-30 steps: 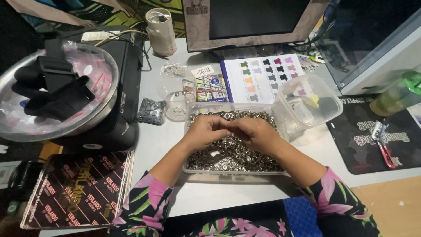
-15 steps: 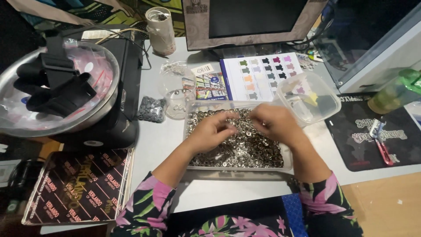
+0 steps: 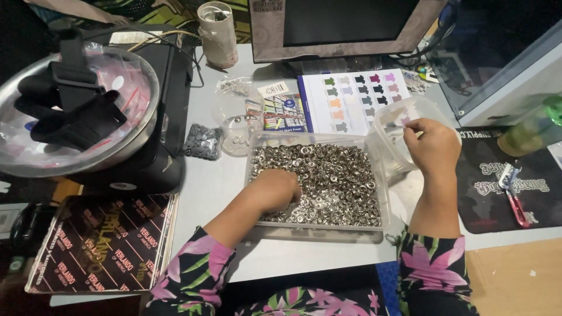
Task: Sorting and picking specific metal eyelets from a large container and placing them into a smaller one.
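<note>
Silver eyelets (image 3: 339,181) fill a clear tray (image 3: 316,233); left hand (image 3: 275,190) digs in curled, right hand (image 3: 432,146) pinches the rim of a clear tub (image 3: 392,126).

A: What is hidden at the left hand (image 3: 275,190)?

B: Its fingertips go down among the small metal rings (image 3: 333,175), so I cannot tell if they pinch any.

A: And the right hand (image 3: 432,146)?

B: It is raised at the clear plastic container (image 3: 398,131). Something thin is between the fingers, too small to tell. The walls are cloudy, so the inside is not clear.

A: What do the edges cut off?

B: The monitor (image 3: 345,23) at the top, the green bottle (image 3: 535,126) at the right, blurred also, and the metal bowl (image 3: 76,111) at the left. The sleeves end at the bottom edge.
</note>
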